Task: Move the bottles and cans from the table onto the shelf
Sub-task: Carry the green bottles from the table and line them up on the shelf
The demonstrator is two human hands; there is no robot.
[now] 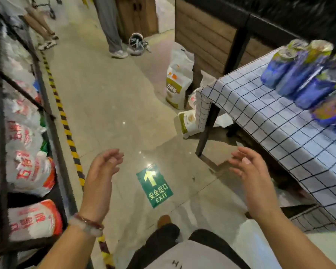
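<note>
Cans (306, 78) stand on the right, on the checked cloth of the table (264, 113), set back from its near-left edge; we count at least five blue ones, blurred, with more cut off by the frame. Our left hand (103, 171) and right hand (248, 171) hang over the floor, well apart, palms facing, fingers loosely curled, holding nothing. Between table and shelf (47, 113) on the left lies a wide open aisle with one green exit sign (154, 186). White sacks (27, 167) fill the shelf.
</note>
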